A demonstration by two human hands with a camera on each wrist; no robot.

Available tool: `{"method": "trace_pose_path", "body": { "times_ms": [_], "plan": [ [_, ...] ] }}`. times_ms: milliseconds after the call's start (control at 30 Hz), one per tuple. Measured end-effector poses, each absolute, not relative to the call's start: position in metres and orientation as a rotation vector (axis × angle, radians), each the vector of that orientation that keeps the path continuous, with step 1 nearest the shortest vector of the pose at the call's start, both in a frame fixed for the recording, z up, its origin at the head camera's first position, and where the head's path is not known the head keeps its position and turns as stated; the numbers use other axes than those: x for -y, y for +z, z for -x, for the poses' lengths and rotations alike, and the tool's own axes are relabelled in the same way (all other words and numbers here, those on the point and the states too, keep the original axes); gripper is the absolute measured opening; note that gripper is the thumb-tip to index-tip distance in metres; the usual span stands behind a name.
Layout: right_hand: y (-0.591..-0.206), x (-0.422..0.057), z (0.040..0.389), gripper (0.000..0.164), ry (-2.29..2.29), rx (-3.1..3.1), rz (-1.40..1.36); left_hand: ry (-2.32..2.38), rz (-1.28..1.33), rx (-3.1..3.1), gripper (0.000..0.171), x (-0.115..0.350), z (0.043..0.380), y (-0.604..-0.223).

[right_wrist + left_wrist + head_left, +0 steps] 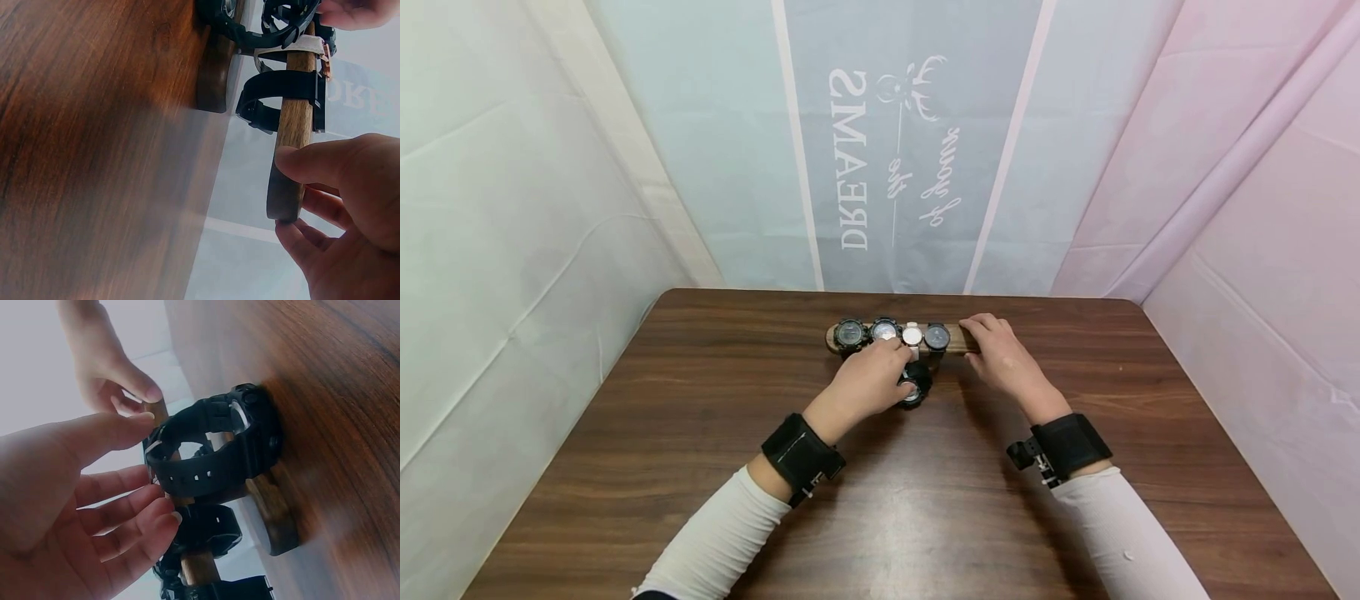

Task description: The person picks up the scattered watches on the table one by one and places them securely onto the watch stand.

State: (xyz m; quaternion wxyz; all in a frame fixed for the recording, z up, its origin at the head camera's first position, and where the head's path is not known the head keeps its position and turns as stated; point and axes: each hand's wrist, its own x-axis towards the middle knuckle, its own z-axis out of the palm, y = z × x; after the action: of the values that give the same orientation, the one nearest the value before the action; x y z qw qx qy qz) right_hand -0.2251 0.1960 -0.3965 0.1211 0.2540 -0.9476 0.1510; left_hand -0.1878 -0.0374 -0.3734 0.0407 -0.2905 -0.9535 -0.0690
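Note:
In the head view a wooden watch stand (958, 339) carries several watches along its bar. My right hand (1006, 358) grips the bar's right end, thumb on one side and fingers on the other, as the right wrist view shows. A chunky black watch (913, 385) with its strap closed in a loop is in front of the bar, low by the stand's base (215, 78). My left hand (868, 379) pinches this watch at the buckle side of its strap, thumb and fingers on either side. The left wrist view shows its dial side near the tabletop.
On the bar sit a dark watch (850, 332), a second black-rimmed watch (884, 328), a white watch (912, 335) and a black-strapped watch (937, 336). The brown wooden table (737, 367) reaches back to a printed curtain (910, 267), with pale cloth walls at both sides.

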Motion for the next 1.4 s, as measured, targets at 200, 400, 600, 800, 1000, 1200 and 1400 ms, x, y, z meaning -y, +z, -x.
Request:
{"method": "trace_pose_path", "body": {
  "times_ms": [200, 400, 600, 800, 1000, 1200, 1400],
  "plan": [
    [-0.394, -0.195, 0.224, 0.05, 0.439, 2.778, -0.731, -0.204, 0.896, 2.922, 0.036, 0.036, 0.189, -0.377],
    [-0.394, -0.194, 0.225, 0.05, 0.437, 2.782, -0.728, -0.23, 0.911, 2.888, 0.029, 0.036, 0.189, -0.379],
    [-0.394, -0.194, 0.224, 0.05, 0.439, 2.788, -0.727, -0.278, 0.928, 2.85, 0.022, 0.037, 0.19, -0.381],
    [-0.395, -0.194, 0.225, 0.05, 0.442, 2.782, -0.735, -0.339, 0.942, 2.822, 0.02, 0.039, 0.189, -0.378],
    [-0.395, -0.196, 0.226, 0.05, 0.449, 2.77, -0.745, -0.492, 0.933, 2.833, 0.023, 0.043, 0.187, -0.371],
    [-0.397, -0.196, 0.225, 0.052, 0.457, 2.786, -0.732, -0.787, 0.875, 2.893, 0.021, 0.051, 0.185, -0.369],
    [-0.397, -0.196, 0.224, 0.053, 0.46, 2.794, -0.727, -1.193, 0.794, 2.886, 0.022, 0.059, 0.185, -0.375]
  ]
}}
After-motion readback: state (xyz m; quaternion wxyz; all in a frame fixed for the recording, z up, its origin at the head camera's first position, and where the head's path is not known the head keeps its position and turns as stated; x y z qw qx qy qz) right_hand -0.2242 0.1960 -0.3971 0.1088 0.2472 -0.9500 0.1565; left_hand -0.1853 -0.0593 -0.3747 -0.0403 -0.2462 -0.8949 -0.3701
